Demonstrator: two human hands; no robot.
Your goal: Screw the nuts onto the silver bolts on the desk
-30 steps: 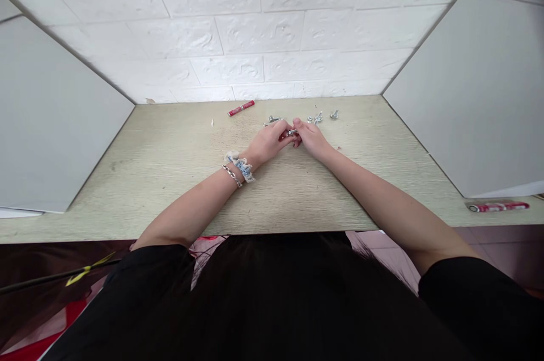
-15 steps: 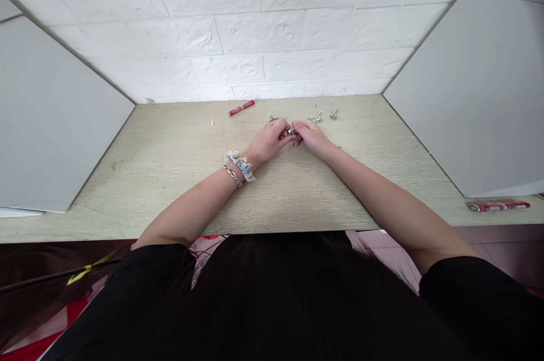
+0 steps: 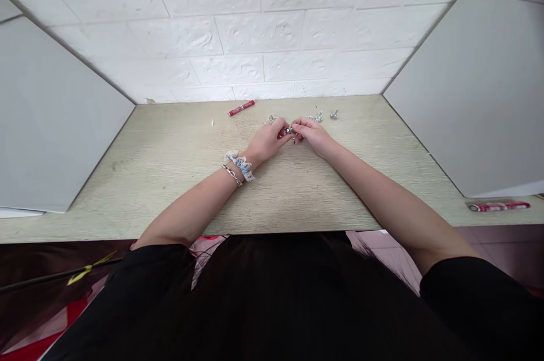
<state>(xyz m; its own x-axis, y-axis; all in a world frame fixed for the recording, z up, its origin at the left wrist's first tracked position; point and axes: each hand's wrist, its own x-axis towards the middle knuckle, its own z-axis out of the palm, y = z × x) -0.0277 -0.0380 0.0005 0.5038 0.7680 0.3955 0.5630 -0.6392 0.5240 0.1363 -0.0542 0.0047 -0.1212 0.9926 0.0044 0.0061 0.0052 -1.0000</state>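
Basically, L hand [image 3: 267, 141] & R hand [image 3: 313, 135] each have a closed grip on a small shiny metal fastener [image 3: 288, 131], nr the tabletop [image 3: 272, 196]'s rear. Pale wood grain stretches btwn wrists & straight front edge; embossed white brick wall [image 3: 263, 66] behind, smooth grey L panel [image 3: 55, 117] & R panel [image 3: 467, 100] flanking. Loose silvery hardware [image 3: 318, 116] sits just past R fingers.

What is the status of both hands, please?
Left hand: pinching small metal part. Right hand: fingers at part, grip unclear. Loose metal pieces close by, beyond hands.
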